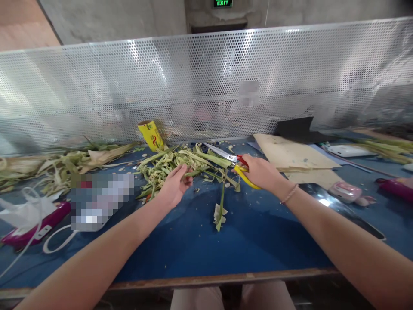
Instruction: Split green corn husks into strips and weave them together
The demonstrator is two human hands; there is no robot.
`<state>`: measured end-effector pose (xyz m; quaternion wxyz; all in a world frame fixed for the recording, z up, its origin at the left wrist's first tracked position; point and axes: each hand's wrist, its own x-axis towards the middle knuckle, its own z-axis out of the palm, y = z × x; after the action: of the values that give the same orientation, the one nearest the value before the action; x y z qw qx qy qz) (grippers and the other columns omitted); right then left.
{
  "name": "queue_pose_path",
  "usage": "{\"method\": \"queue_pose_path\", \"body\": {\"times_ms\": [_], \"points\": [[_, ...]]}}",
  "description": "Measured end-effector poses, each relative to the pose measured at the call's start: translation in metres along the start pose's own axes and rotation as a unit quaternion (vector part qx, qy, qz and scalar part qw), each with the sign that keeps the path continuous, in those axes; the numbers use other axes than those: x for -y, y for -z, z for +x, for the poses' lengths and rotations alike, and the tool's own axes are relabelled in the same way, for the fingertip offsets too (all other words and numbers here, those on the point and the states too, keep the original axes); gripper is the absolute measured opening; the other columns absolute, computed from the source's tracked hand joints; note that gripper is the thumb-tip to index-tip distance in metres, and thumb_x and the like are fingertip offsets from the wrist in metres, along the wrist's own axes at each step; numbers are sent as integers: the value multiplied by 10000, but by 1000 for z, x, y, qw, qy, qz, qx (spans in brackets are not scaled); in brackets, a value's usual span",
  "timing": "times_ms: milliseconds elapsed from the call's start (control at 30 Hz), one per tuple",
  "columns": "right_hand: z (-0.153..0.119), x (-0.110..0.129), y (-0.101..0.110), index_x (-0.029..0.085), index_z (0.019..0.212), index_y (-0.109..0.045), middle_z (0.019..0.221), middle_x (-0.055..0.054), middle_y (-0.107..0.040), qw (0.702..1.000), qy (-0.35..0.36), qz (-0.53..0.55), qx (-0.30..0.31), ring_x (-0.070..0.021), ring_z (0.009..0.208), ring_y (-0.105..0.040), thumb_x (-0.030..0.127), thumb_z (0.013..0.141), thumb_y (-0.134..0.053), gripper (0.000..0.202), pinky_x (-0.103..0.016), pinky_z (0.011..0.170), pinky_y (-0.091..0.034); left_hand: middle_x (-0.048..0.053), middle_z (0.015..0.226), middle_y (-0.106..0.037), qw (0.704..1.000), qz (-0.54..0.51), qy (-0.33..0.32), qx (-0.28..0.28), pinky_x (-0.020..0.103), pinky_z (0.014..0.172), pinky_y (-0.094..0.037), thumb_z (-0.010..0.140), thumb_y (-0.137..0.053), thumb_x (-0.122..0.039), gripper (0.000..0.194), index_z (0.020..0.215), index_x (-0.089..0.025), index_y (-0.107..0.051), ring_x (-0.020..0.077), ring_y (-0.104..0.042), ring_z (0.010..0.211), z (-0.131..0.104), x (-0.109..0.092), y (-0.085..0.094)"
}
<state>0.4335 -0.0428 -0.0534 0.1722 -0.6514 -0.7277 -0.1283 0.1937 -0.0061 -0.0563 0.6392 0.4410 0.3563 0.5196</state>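
1. Head view: a yellow tube leans behind the messy green leaf pile on the worktop.
2. Right fingers hold red-and-yellow scissors.
3. Left fingers curl by the pile; can't tell if gripping.

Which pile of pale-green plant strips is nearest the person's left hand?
The middle pile of pale-green plant strips, beside the yellow cylindrical tube: the bare left hand overlaps it in view. The leafy far-left heap lies well apart.
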Motion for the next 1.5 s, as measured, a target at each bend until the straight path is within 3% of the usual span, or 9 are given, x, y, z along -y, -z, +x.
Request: {"method": "queue_pose_path", "body": {"times_ms": [167,300,467,567,667,867,1033,1267,1500], "points": [[-3,4,2,144,940,-461,871,-106,-629,999,37,-5,-3,-226,727,-598,487,816,-375,374,-264,534,-342,-17,601,-465,991,-111,47,56,182,464,-392,804,-491,-293,176,736,-145,-559,51,-417,484,-2,-6,-2],[-5,5,1,134,996,-439,895,-112,-618,998,66,-4,-5,-233,740,-591,470,821,-366,386,-280,575,-376,-23,590,-423,993,-94,37,60,171,461,-380,809,-487,-293,192,736,-138,-575,49,-395,487,-3,-7,-2],[-4,1,-4,127,1017,-440,930,-132,-598,997,74,24,-6,-237,795,-577,457,818,-387,390,-289,623,-403,-11,631,-470,993,-78,21,86,182,523,-404,800,-495,-234,123,785,-151,-584,68,-449,553,-3,-4,-1],[-3,1,-6,123,1013,-440,931,-130,-589,997,74,35,-5,-235,794,-572,455,823,-390,385,-292,648,-410,-13,614,-456,986,-109,46,115,209,543,-413,790,-490,-194,83,764,-157,-560,82,-449,551,-4,-6,0],[-4,4,-9,108,1008,-439,938,-142,-578,995,78,63,5,-228,801,-565,447,840,-368,385,-297,692,-416,-13,588,-408,977,-137,91,138,227,533,-409,823,-428,-237,163,740,-150,-538,87,-411,516,-6,-9,-1],[-5,9,-14,103,1009,-441,921,-152,-572,992,100,75,11,-237,804,-562,460,836,-375,402,-301,669,-422,-37,532,-308,977,-123,102,145,225,528,-403,844,-369,-378,300,658,-162,-461,93,-362,478,-11,-10,-4],[-5,8,-16,117,1019,-438,987,-150,-563,991,112,65,-19,-239,844,-567,447,821,-405,386,-293,663,-422,-34,519,-314,971,-131,107,166,216,526,-396,861,-344,-338,316,633,-150,-456,88,-362,471,-11,-9,-3],[-5,6,-12,128,934,-475,903,-119,-577,991,123,4,-51,-224,763,-574,470,777,-451,378,-271,588,-392,-38,480,-286,965,-143,125,179,183,455,-348,865,-337,-310,360,592,-125,-483,65,-301,431,-12,-9,-3],[-4,8,-19,129,993,-454,948,-127,-567,994,83,68,-25,-225,812,-552,452,779,-464,387,-289,647,-398,-41,460,-291,976,-101,82,174,181,439,-341,881,-290,-297,391,629,-117,-528,63,-292,418,-13,-6,-6]]}}
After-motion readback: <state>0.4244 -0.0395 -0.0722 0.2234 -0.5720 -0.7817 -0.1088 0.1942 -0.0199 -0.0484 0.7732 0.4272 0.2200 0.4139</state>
